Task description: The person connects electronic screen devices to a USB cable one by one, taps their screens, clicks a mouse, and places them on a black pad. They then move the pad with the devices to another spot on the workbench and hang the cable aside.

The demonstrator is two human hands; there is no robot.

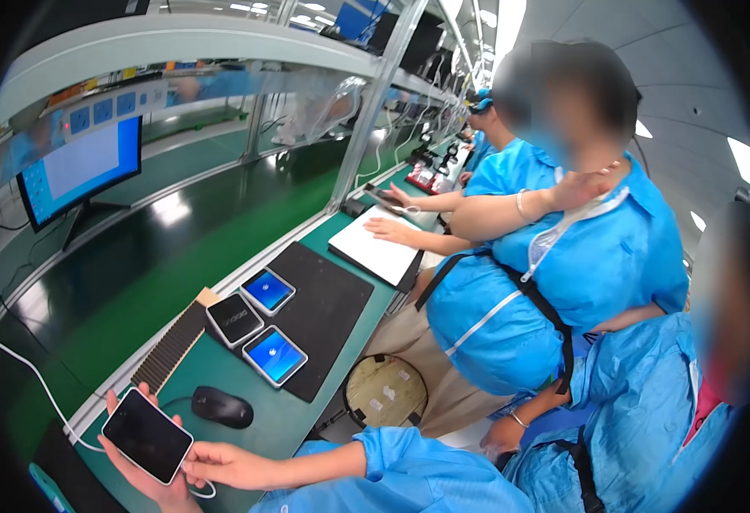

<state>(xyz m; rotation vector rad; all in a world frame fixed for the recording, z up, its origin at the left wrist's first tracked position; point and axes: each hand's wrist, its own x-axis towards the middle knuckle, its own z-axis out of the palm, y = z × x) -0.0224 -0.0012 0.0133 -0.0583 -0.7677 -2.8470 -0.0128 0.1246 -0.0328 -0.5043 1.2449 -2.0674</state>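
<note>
My left hand holds a white-edged handheld touchscreen device from below, its screen dark. At the device's lower right edge my right hand is closed in a pinch. A white cable loops out just under those fingers; its plug end is hidden. A black computer mouse lies to the right of the device. Beyond it, one similar device and another device show lit blue screens. Between them and to the left sits a device with a dark screen.
A black mat and a ridged cardboard strip lie on the green bench. A monitor stands at left. To the right, a co-worker's hand rests on white paper. A round stool is beside the bench.
</note>
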